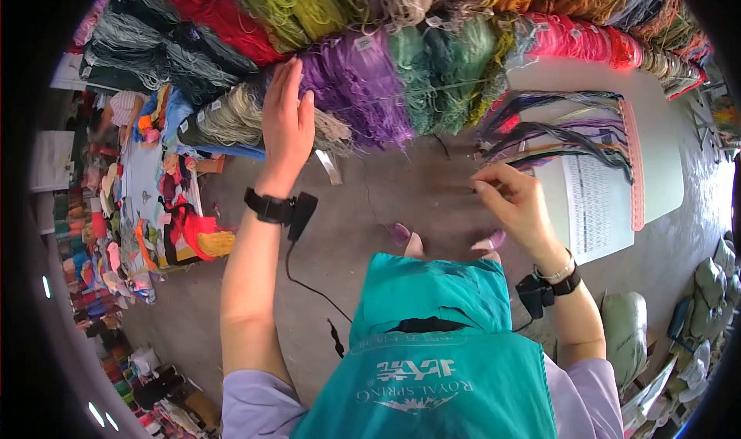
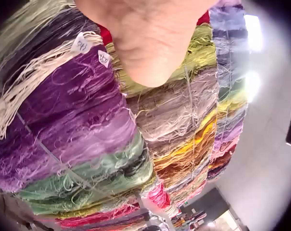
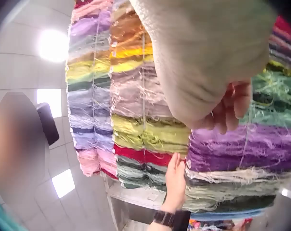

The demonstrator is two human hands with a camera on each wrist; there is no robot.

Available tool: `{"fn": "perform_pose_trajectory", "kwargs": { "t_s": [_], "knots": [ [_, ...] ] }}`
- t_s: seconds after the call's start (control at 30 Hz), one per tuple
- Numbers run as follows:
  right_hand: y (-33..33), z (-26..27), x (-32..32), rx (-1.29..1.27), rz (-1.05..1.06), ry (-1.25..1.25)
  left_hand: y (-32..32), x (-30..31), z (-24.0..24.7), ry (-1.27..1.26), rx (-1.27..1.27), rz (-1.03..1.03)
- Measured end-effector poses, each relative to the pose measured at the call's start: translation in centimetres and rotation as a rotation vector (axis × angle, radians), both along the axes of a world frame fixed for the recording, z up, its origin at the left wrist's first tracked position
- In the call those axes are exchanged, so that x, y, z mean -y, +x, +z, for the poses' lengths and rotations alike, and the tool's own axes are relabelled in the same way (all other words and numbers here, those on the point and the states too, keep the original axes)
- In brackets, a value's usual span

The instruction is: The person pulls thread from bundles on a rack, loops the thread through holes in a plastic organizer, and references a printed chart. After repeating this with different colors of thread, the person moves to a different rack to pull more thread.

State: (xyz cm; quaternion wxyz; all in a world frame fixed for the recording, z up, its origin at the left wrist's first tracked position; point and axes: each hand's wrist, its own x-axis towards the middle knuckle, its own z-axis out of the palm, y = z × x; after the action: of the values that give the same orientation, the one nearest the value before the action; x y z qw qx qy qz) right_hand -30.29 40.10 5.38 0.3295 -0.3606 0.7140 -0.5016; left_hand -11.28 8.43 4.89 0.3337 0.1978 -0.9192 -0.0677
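My left hand (image 1: 289, 130) is raised with straight fingers against the hanging yarn skeins, between a purple skein (image 1: 351, 84) and a cream-grey one (image 1: 231, 119). In the left wrist view the heel of that hand hides part of the red and olive yarn; paper tags (image 2: 81, 43) hang on the skeins nearby. The right hand (image 1: 515, 200) is lower, in front of the body, its thumb and forefinger pinching a small dark strand (image 1: 473, 190) whose kind I cannot tell. Beside it, dark and purple thread bundles (image 1: 571, 142) hang from a pink perforated strip (image 1: 634, 165).
A pale board (image 1: 664, 153) bearing a printed chart (image 1: 590, 207) is at the right. Tiered racks of coloured yarn, with green skeins (image 1: 440, 76), span the front. A table with colourful scraps (image 1: 174, 177) is on the left, and stuffed sacks (image 1: 624, 331) are at lower right.
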Motion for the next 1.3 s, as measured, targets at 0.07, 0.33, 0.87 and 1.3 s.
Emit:
{"fn": "perform_pose_trajectory", "kwargs": {
  "t_s": [0.07,0.33,0.87,1.3],
  "knots": [
    [2.0,-0.9,3.5,0.050,0.016,-0.025,-0.5,2.9,0.3,-0.025,0.060,-0.055],
    [6.9,-3.6,16.7,-0.018,0.062,-0.131,-2.1,6.2,-1.0,-0.214,0.330,-0.023],
    [11.6,-10.3,26.4,0.121,-0.377,-0.258,1.2,9.2,0.8,-0.177,0.478,-0.126],
    [14.6,-11.2,29.5,0.311,-0.611,-0.598,1.3,10.3,0.0,-0.331,0.434,-0.201]
  ]
}}
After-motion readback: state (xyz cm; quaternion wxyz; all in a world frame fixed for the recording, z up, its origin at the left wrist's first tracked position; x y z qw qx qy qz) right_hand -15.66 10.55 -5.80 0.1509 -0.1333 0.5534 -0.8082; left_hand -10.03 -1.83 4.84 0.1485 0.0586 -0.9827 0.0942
